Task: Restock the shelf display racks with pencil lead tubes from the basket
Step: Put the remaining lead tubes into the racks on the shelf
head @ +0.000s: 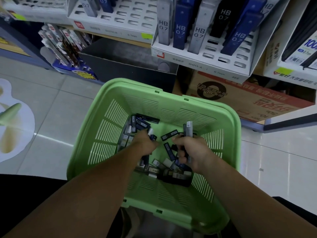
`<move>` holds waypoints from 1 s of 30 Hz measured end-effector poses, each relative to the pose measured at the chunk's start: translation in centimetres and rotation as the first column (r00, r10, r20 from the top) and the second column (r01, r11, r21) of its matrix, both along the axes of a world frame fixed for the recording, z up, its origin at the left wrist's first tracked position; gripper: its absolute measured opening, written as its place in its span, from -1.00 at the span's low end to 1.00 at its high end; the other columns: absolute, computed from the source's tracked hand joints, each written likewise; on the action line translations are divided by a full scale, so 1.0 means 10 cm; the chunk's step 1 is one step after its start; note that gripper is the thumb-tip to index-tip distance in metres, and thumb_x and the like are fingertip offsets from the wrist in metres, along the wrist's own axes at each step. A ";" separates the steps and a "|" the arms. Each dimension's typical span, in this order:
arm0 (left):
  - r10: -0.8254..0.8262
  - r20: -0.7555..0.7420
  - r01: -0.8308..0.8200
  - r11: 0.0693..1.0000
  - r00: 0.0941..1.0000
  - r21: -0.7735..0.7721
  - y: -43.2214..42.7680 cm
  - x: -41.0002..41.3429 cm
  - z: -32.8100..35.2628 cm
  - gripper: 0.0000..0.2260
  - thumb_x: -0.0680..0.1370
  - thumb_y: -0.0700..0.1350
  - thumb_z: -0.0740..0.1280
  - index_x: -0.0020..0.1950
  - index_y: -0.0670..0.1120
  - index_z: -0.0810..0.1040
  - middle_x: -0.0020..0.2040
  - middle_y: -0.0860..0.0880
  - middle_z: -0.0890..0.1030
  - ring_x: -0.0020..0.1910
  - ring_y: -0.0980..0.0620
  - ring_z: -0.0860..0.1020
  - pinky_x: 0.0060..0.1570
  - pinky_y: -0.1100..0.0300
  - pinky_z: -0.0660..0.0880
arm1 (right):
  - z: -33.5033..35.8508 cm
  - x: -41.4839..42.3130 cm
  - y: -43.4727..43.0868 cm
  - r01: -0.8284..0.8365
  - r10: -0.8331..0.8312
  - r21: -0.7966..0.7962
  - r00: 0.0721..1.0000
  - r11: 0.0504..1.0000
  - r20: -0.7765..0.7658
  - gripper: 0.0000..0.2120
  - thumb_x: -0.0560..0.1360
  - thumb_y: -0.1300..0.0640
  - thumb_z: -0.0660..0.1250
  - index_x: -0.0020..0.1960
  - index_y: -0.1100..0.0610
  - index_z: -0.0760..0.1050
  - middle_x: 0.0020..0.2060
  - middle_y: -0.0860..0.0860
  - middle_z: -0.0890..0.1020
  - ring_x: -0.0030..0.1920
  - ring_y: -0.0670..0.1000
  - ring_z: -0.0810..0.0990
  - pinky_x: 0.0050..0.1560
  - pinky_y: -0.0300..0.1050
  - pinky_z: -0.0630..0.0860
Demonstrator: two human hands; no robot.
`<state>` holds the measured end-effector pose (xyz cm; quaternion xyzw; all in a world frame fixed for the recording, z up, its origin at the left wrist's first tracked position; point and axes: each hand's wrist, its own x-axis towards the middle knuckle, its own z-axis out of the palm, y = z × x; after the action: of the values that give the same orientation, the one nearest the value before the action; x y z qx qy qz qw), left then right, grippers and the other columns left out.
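Note:
A green slotted basket [171, 107] sits below me with several pencil lead tubes [169, 166] loose on its bottom. Both my hands are inside it. My right hand [192, 150] grips a small bunch of tubes that stick up above its fingers, a grey one [189, 128] among them. My left hand [145, 143] is curled down over the pile at the left and holds a dark blue tube [153, 137]. On the shelf above stands a white display rack [202, 59] with HB 0.7 tubes [181, 30] upright in its slots.
A second white rack [118, 18] with many bare slots stands to the left on the shelf. A cardboard box [240, 98] and a black bin [123, 64] sit under the shelf. A floor display of packets [63, 47] is at the left.

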<state>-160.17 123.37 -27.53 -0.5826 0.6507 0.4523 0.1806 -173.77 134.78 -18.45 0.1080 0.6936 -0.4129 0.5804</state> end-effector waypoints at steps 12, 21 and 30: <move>0.699 -0.257 -0.529 0.688 0.667 0.497 -0.05 0.06 0.81 -0.38 0.44 0.04 0.61 0.35 -0.20 0.46 0.10 -0.26 0.67 -0.15 -0.20 0.73 -0.01 -0.22 0.68 | 0.58 0.11 -0.08 -0.307 0.301 -0.107 0.951 0.946 -0.064 -0.62 0.45 0.06 0.59 0.01 0.30 0.52 -0.39 0.07 0.45 -0.50 0.01 0.38 -0.51 -0.15 0.33; 0.896 -0.306 -0.724 0.441 0.322 0.530 0.07 -0.14 1.36 -0.50 0.32 0.06 0.63 0.12 -0.15 0.60 -0.04 -0.21 0.71 -0.20 -0.24 0.72 -0.24 -0.19 0.67 | 0.95 0.51 -0.11 -0.167 0.122 -0.195 0.967 0.966 -0.223 -0.84 0.52 0.24 0.49 -0.09 0.26 0.52 -0.42 0.11 0.57 -0.55 0.01 0.38 -0.53 -0.23 0.28; 0.771 -0.484 -0.623 0.627 0.413 0.468 0.14 0.00 2.20 -0.78 0.50 -0.14 0.55 -0.03 -0.23 0.59 -0.33 -0.16 0.61 -0.52 -0.03 0.47 -0.54 0.24 0.38 | 1.65 0.53 -0.16 -0.159 0.077 -0.255 0.950 0.954 -0.304 -0.85 0.53 0.19 0.49 -0.05 0.23 0.54 -0.45 0.06 0.47 -0.54 0.00 0.35 -0.53 -0.21 0.26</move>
<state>-160.16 124.80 -5.53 -0.5825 0.3123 0.7233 -0.1999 -168.50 133.18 -1.96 -0.0778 0.7119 -0.4812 0.5055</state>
